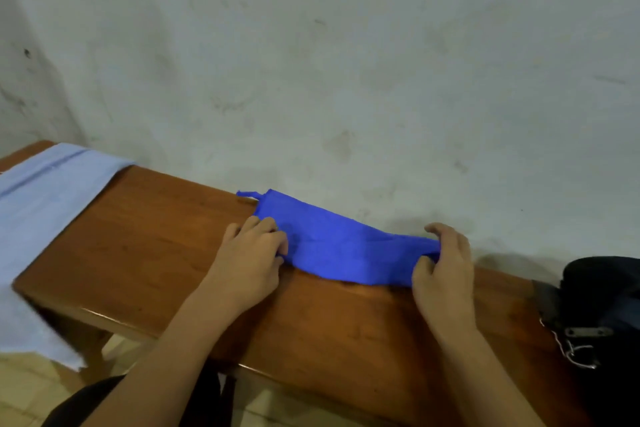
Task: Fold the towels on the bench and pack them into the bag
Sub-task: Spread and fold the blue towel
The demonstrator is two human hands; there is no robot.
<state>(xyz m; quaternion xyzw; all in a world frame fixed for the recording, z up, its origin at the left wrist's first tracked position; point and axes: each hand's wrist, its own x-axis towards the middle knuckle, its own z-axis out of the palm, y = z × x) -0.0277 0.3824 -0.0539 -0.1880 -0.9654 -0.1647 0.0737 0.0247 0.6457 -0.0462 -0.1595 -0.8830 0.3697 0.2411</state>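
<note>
Bright blue cloth towel (pixel 332 246) lies lengthwise along the brown wooden table's (pixel 145 246) far edge; left hand (pixel 249 263) and right hand (pixel 443 270) pinch its ends.

looks like a plain room in a home, perhaps a utility corner. behind the fingers (pixel 266 225), a bare, stained, whitewashed plaster wall (pixel 346 62); under them, a long polished brown wooden bench (pixel 145 236). left of the fingers, a pale blue cloth (pixel 41 204) draped over the bench end; below it, beige floor tiles (pixel 31 388). far right, a black fabric bag (pixel 602 291).
</note>
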